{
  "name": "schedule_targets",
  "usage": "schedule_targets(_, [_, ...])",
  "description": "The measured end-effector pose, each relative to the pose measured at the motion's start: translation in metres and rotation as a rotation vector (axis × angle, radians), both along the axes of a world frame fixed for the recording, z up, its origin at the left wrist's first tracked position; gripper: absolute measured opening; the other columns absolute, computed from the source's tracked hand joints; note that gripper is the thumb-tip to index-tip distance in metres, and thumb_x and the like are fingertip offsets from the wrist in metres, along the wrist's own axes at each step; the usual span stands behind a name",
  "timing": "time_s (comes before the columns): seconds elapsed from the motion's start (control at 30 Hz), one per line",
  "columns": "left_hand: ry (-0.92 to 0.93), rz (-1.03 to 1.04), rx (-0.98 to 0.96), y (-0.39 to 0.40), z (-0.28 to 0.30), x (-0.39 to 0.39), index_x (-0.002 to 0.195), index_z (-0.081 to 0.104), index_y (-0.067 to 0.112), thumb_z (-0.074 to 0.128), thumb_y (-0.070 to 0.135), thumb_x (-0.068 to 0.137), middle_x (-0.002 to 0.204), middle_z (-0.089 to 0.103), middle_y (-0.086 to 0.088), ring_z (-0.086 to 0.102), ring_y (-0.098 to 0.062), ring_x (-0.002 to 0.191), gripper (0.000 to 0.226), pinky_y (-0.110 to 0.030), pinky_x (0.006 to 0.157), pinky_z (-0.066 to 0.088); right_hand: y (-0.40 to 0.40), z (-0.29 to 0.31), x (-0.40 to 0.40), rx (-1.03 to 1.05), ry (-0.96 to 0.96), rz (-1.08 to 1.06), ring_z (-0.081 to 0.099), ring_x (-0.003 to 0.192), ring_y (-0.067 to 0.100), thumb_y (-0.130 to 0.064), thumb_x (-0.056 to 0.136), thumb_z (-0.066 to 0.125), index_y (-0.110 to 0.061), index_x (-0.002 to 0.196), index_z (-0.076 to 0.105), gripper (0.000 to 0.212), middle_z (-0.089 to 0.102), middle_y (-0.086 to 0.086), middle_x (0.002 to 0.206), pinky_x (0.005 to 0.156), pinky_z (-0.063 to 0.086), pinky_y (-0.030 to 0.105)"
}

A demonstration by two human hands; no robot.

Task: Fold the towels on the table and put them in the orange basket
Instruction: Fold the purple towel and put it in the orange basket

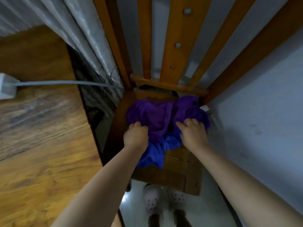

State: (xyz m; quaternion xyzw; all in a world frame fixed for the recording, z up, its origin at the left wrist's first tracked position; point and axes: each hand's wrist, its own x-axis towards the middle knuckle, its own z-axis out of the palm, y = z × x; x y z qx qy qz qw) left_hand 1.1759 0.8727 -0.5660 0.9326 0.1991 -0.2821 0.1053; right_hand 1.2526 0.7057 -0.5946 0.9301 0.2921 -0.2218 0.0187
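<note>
A crumpled purple towel point(157, 115) lies in a heap on the seat of a wooden chair point(177, 174). A blue towel point(155, 154) lies partly under it and trails toward the seat's front. My left hand point(136, 136) grips the purple towel at its left side with curled fingers. My right hand point(193, 131) holds the purple towel's right side, fingers bent into the cloth. No orange basket is in view.
A wooden table point(41, 128) fills the left, with a white plug block point(6, 88) and a grey cable point(62, 83) on it. A grey curtain point(78, 35) hangs behind. The chair's slatted back point(178, 43) rises ahead. A pale wall point(262, 112) stands at the right. My shoes point(152, 200) are below.
</note>
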Motion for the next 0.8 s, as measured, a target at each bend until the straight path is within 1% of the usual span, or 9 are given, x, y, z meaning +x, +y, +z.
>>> schedule_targets(0.07, [-0.019,0.0,0.026,-0.001,-0.015,0.001,0.116,0.057,0.014,0.043,0.022,0.096,0.123,0.049,-0.008,0.045,-0.024,0.115,0.026,-0.032,0.086,0.045,0.006,-0.02,0.002,-0.01,0.016,0.032,0.036,0.121,0.028,-0.022,0.092,0.045,-0.025,0.14,0.035,0.049,0.044,0.009,0.129,0.105,0.026,0.041])
schedule_targets(0.17, [-0.088,0.029,0.037,-0.001,-0.022,0.0,0.109,0.062,0.013,0.041,0.02,0.096,0.116,0.054,-0.008,0.049,-0.023,0.108,0.025,-0.031,0.081,0.045,0.012,-0.035,0.005,-0.022,0.014,0.042,0.038,0.12,0.027,-0.019,0.093,0.041,-0.021,0.122,0.057,0.033,0.049,0.009,0.122,0.11,0.017,0.044])
schedule_targets(0.23, [-0.131,0.05,0.008,0.001,-0.018,0.001,0.107,0.061,0.012,0.04,0.021,0.097,0.112,0.055,-0.008,0.051,-0.023,0.104,0.025,-0.031,0.078,0.045,0.012,-0.034,0.01,0.0,-0.004,-0.01,0.041,0.116,0.026,-0.017,0.093,0.042,-0.016,0.112,0.064,0.029,0.053,0.008,0.118,0.108,0.021,0.042])
schedule_targets(0.3, [-0.166,0.139,-0.049,0.007,-0.01,0.001,0.106,0.06,0.009,0.04,0.02,0.097,0.11,0.056,-0.01,0.053,-0.024,0.1,0.025,-0.033,0.077,0.045,0.011,-0.025,0.015,0.04,-0.029,-0.069,0.045,0.113,0.026,-0.019,0.093,0.044,-0.015,0.111,0.064,0.027,0.056,0.008,0.115,0.101,0.028,0.039])
schedule_targets(0.37, [-0.23,0.226,-0.095,0.013,0.006,0.002,0.108,0.06,0.008,0.041,0.019,0.096,0.11,0.056,-0.012,0.053,-0.026,0.1,0.025,-0.034,0.077,0.045,0.009,-0.005,0.021,0.11,-0.052,-0.097,0.048,0.11,0.027,-0.02,0.091,0.047,-0.014,0.112,0.064,0.027,0.058,0.008,0.113,0.097,0.031,0.037])
schedule_targets(0.47, [-0.361,0.313,-0.139,0.017,0.039,0.003,0.105,0.061,0.007,0.043,0.018,0.096,0.11,0.055,-0.011,0.052,-0.027,0.099,0.024,-0.032,0.074,0.042,0.007,0.041,0.033,0.21,-0.088,-0.128,0.051,0.109,0.028,-0.02,0.09,0.051,-0.013,0.114,0.064,0.028,0.06,0.009,0.112,0.095,0.033,0.037])
schedule_targets(0.57, [-0.482,0.367,-0.163,0.02,0.084,0.009,0.098,0.063,0.006,0.044,0.016,0.095,0.106,0.056,-0.011,0.053,-0.026,0.094,0.023,-0.028,0.069,0.038,0.011,0.096,0.044,0.345,-0.156,-0.14,0.055,0.107,0.03,-0.016,0.087,0.056,-0.01,0.11,0.067,0.026,0.064,0.011,0.107,0.094,0.036,0.037])
schedule_targets(0.63, [-0.558,0.386,-0.166,0.022,0.115,0.013,0.098,0.064,0.005,0.044,0.016,0.095,0.105,0.057,-0.011,0.054,-0.027,0.095,0.023,-0.027,0.07,0.037,0.018,0.131,0.05,0.364,-0.203,-0.125,0.055,0.107,0.029,-0.017,0.087,0.056,-0.012,0.109,0.067,0.025,0.065,0.01,0.106,0.094,0.034,0.035])
schedule_targets(0.8, [-0.799,0.414,-0.124,0.031,0.219,0.01,0.102,0.065,0.004,0.048,0.015,0.093,0.105,0.06,-0.011,0.055,-0.027,0.098,0.023,-0.027,0.072,0.037,0.042,0.242,0.054,0.483,-0.316,0.003,0.054,0.104,0.027,-0.018,0.088,0.055,-0.014,0.106,0.068,0.023,0.064,0.008,0.102,0.091,0.032,0.035])
